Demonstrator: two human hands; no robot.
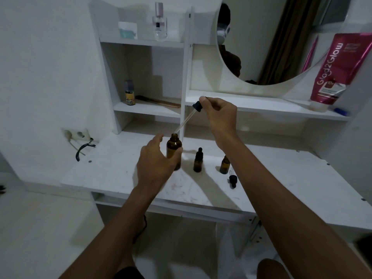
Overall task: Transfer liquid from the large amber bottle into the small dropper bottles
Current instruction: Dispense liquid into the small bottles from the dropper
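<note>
Left hand (157, 164) grips the large amber glass bottle (173, 147) at centre frame, thumb across its front and fingers behind it. The bottle stands upright on the white desk top (112, 168). Right hand (219, 114), higher and to the right, pinches the black rubber bulb of a clear glass dropper pipette (186, 120). The pipette slants down to the left, its tip just above the bottle's open mouth. Whether the pipette holds liquid cannot be told, and the dark glass hides the level in the large bottle.

To the right stand two small amber dropper bottles. The capped small bottle (197, 163) wears a black dropper top. The second small bottle (224, 167) is partly behind the right forearm, its neck hidden. A loose black dropper cap (233, 181) lies on the desk just below it. Their contents cannot be made out.

On the top shelf at upper centre stand a clear perfume bottle (160, 27) and a white jar (127, 30). A pink tube (334, 71) leans at upper right beside the round mirror (271, 47).
</note>
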